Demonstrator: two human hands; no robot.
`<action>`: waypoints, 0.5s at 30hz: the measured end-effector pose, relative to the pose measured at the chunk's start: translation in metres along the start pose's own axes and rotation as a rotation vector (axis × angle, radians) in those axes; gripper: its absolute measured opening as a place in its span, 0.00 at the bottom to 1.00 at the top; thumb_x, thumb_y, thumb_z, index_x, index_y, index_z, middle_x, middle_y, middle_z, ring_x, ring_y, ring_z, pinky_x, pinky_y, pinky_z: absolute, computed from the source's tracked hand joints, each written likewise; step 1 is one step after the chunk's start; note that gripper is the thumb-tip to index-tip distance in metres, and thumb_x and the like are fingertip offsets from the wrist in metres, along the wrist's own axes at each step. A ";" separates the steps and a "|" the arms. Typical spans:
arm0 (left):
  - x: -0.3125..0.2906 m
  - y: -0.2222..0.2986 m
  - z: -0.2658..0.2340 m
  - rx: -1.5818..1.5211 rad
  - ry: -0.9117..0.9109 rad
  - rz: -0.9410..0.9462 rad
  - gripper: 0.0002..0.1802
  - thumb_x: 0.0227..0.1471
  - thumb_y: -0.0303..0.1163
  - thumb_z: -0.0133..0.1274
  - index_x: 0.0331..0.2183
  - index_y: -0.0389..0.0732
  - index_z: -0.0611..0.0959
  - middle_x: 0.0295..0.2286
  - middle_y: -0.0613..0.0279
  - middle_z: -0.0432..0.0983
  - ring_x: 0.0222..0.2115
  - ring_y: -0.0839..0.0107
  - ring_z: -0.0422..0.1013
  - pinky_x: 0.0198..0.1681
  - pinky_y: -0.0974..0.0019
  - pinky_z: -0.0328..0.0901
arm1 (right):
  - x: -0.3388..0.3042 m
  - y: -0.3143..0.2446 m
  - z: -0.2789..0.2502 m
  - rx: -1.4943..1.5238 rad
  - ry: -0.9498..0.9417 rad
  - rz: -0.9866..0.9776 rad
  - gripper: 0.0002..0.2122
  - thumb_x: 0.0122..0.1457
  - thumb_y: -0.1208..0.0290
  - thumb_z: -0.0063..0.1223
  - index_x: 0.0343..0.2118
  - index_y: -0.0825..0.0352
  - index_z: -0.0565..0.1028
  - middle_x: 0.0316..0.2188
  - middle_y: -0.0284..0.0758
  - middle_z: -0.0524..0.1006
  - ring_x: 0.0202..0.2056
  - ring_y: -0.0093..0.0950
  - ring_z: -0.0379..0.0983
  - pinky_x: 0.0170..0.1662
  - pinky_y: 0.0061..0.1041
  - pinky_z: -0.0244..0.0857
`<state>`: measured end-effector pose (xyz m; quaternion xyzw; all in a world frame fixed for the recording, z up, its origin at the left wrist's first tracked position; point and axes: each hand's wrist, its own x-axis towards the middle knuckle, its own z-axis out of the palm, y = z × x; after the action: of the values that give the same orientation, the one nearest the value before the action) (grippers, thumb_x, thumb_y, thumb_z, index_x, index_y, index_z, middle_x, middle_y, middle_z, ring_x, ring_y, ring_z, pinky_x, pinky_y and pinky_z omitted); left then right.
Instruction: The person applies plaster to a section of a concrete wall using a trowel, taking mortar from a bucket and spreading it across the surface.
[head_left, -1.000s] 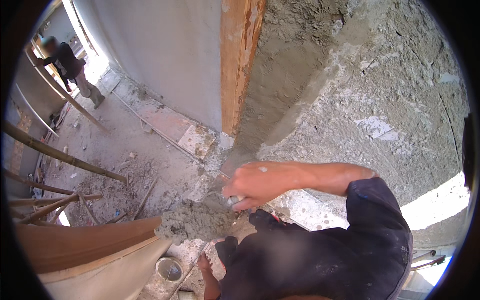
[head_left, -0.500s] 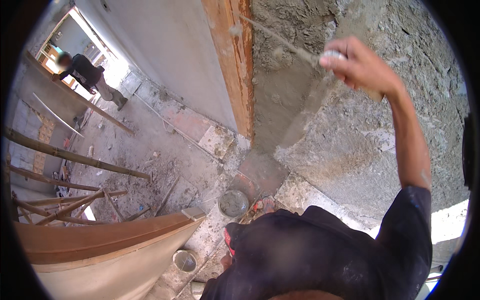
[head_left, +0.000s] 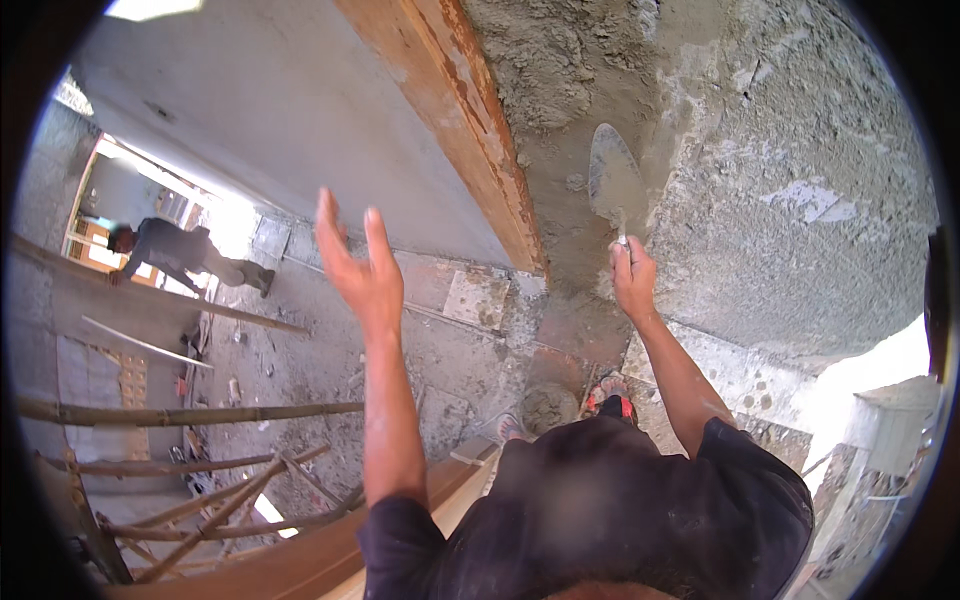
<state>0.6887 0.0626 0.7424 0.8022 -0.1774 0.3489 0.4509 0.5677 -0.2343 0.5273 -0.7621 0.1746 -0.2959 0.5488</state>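
Observation:
My right hand (head_left: 634,280) is closed around the handle of a pointed trowel (head_left: 613,175). The trowel's pale blade points up and lies over the strip of wet grey mortar (head_left: 560,160) on the wall; whether it touches cannot be told. That strip runs between an orange-brown wooden frame (head_left: 465,120) and rough, drier plaster (head_left: 780,250). My left hand (head_left: 362,265) is raised in front of the smooth pale wall, fingers apart and holding nothing. Near my feet stands a bucket (head_left: 549,408) with grey mortar in it.
At the far left another person (head_left: 185,250) leans over by a long pole. Bamboo poles (head_left: 190,412) and crossed timbers (head_left: 220,500) stand at the left. Rubble lies over the floor (head_left: 300,360). A brown wooden edge (head_left: 260,560) runs along the lower left.
My right hand has come down and nearer with the tool, whose blade now shows flat. My left hand has come up into view. The view has turned, and the other person bends lower.

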 end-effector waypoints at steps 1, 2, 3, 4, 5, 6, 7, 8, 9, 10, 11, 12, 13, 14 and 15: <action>0.050 0.022 0.016 -0.051 0.032 0.221 0.32 0.58 0.30 0.56 0.60 0.31 0.67 0.57 0.43 0.66 0.58 0.52 0.63 0.60 0.52 0.58 | 0.003 -0.002 0.016 0.054 0.017 0.024 0.13 0.67 0.64 0.46 0.33 0.70 0.71 0.17 0.37 0.71 0.18 0.31 0.69 0.25 0.31 0.62; 0.098 0.037 0.029 -0.024 0.063 0.489 0.32 0.57 0.30 0.57 0.60 0.32 0.67 0.57 0.43 0.65 0.59 0.50 0.62 0.62 0.51 0.56 | 0.004 -0.006 0.033 0.115 0.024 0.048 0.13 0.67 0.63 0.45 0.33 0.70 0.70 0.17 0.38 0.71 0.18 0.32 0.69 0.25 0.31 0.63; 0.141 0.055 0.036 0.003 0.115 0.676 0.32 0.58 0.35 0.57 0.59 0.33 0.67 0.57 0.46 0.65 0.61 0.54 0.60 0.61 0.52 0.57 | 0.005 -0.011 0.057 0.163 0.049 0.016 0.13 0.68 0.64 0.44 0.32 0.69 0.69 0.17 0.34 0.69 0.18 0.26 0.67 0.24 0.27 0.61; 0.168 0.062 0.054 0.042 0.166 0.693 0.35 0.57 0.39 0.56 0.61 0.34 0.65 0.59 0.44 0.61 0.62 0.52 0.56 0.62 0.49 0.53 | 0.015 -0.010 0.077 0.197 0.087 -0.020 0.12 0.69 0.64 0.42 0.32 0.68 0.69 0.16 0.30 0.67 0.19 0.21 0.65 0.23 0.24 0.60; 0.193 0.068 0.076 0.078 0.218 0.713 0.38 0.57 0.43 0.56 0.62 0.36 0.63 0.61 0.43 0.58 0.63 0.50 0.53 0.63 0.47 0.49 | 0.026 -0.006 0.097 0.231 0.128 -0.059 0.12 0.70 0.65 0.40 0.31 0.67 0.68 0.16 0.26 0.65 0.19 0.15 0.63 0.22 0.20 0.59; 0.213 0.077 0.098 0.112 0.275 0.737 0.41 0.56 0.47 0.55 0.63 0.37 0.62 0.62 0.42 0.54 0.64 0.48 0.50 0.65 0.45 0.45 | 0.040 -0.002 0.111 0.195 0.130 -0.068 0.12 0.69 0.65 0.41 0.33 0.68 0.68 0.17 0.33 0.68 0.20 0.25 0.66 0.24 0.27 0.61; 0.228 0.082 0.116 0.148 0.331 0.757 0.44 0.55 0.51 0.55 0.64 0.38 0.60 0.64 0.41 0.51 0.66 0.46 0.47 0.66 0.42 0.41 | 0.053 0.004 0.124 0.159 0.128 -0.075 0.12 0.69 0.65 0.41 0.36 0.69 0.69 0.18 0.39 0.71 0.21 0.36 0.70 0.26 0.33 0.63; 0.235 0.089 0.132 0.175 0.385 0.779 0.47 0.54 0.56 0.54 0.65 0.39 0.58 0.65 0.40 0.48 0.67 0.44 0.44 0.67 0.40 0.37 | 0.065 0.002 0.133 0.120 0.134 -0.079 0.12 0.68 0.65 0.42 0.38 0.71 0.69 0.19 0.45 0.74 0.22 0.46 0.73 0.28 0.40 0.65; 0.240 0.087 0.139 0.166 0.446 0.853 0.47 0.54 0.55 0.54 0.65 0.39 0.59 0.65 0.39 0.49 0.66 0.44 0.45 0.67 0.40 0.38 | 0.072 0.001 0.140 0.032 0.164 -0.112 0.12 0.68 0.64 0.42 0.38 0.71 0.69 0.20 0.47 0.75 0.24 0.48 0.74 0.29 0.42 0.65; 0.243 0.081 0.142 0.159 0.508 0.923 0.46 0.54 0.54 0.55 0.65 0.39 0.60 0.64 0.38 0.51 0.66 0.43 0.46 0.67 0.41 0.39 | 0.080 0.000 0.145 -0.058 0.189 -0.143 0.13 0.68 0.64 0.42 0.39 0.71 0.70 0.22 0.49 0.76 0.25 0.50 0.74 0.30 0.44 0.66; 0.250 0.074 0.144 0.159 0.575 0.995 0.45 0.54 0.53 0.55 0.65 0.39 0.61 0.63 0.37 0.52 0.65 0.42 0.47 0.66 0.41 0.40 | 0.090 -0.009 0.154 -0.142 0.207 -0.177 0.13 0.67 0.64 0.42 0.39 0.71 0.70 0.23 0.50 0.77 0.27 0.52 0.75 0.31 0.47 0.66; 0.260 0.071 0.151 0.136 0.587 1.023 0.45 0.54 0.53 0.55 0.64 0.39 0.61 0.63 0.37 0.53 0.65 0.42 0.47 0.66 0.41 0.41 | 0.099 -0.013 0.158 -0.195 0.193 -0.164 0.13 0.67 0.63 0.43 0.39 0.71 0.70 0.24 0.51 0.77 0.28 0.53 0.75 0.32 0.48 0.66; 0.266 0.068 0.156 0.117 0.584 1.041 0.44 0.54 0.52 0.55 0.64 0.39 0.61 0.63 0.37 0.53 0.65 0.42 0.47 0.66 0.42 0.41 | 0.096 -0.018 0.159 -0.251 0.167 -0.135 0.14 0.67 0.62 0.43 0.40 0.71 0.70 0.25 0.52 0.77 0.29 0.55 0.75 0.33 0.50 0.66; 0.266 0.064 0.163 0.098 0.582 1.058 0.44 0.54 0.52 0.55 0.64 0.39 0.61 0.63 0.37 0.54 0.65 0.42 0.48 0.66 0.43 0.42 | 0.092 -0.018 0.157 -0.308 0.140 -0.106 0.15 0.67 0.61 0.44 0.40 0.71 0.70 0.26 0.53 0.78 0.30 0.56 0.75 0.34 0.51 0.66; 0.265 0.060 0.164 0.097 0.562 1.054 0.44 0.54 0.52 0.55 0.64 0.39 0.62 0.63 0.37 0.54 0.65 0.43 0.48 0.66 0.43 0.42 | 0.087 -0.018 0.153 -0.397 0.115 -0.044 0.15 0.67 0.60 0.44 0.39 0.71 0.71 0.26 0.52 0.78 0.29 0.55 0.75 0.34 0.51 0.67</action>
<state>0.9020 -0.1002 0.9118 0.5030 -0.4092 0.7319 0.2095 0.7314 -0.1667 0.5329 -0.8407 0.2440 -0.3106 0.3704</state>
